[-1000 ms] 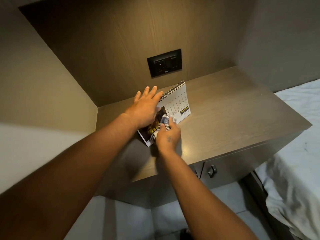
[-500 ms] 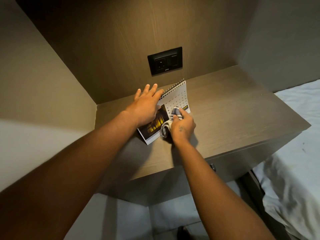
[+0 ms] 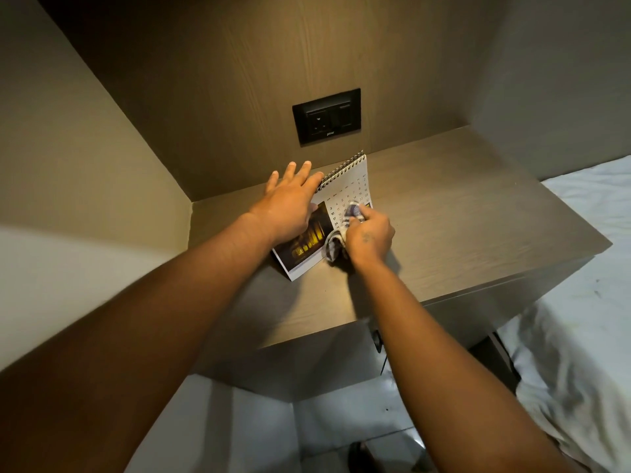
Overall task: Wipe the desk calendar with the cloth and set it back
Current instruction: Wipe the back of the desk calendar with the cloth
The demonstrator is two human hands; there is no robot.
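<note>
A spiral-bound desk calendar [image 3: 345, 189] stands tent-like on the wooden bedside table [image 3: 461, 227], its white date grid and a dark photo facing me. My left hand [image 3: 293, 203] lies flat with fingers spread over the calendar's upper left part and its spiral edge, steadying it. My right hand [image 3: 370, 235] grips a bunched striped cloth [image 3: 341, 233] and presses it against the lower right of the calendar face, over the date grid. Part of the photo is hidden under my left hand.
A black socket and switch plate [image 3: 326, 116] sits on the wood wall panel behind the calendar. A bed with a white sheet [image 3: 580, 302] borders the table on the right. A drawer front lies below the table's edge. Tiled floor shows underneath.
My right hand has slid the cloth rightward and upward across the calendar face, from the photo area to the date grid. My left hand has stayed on the calendar's top.
</note>
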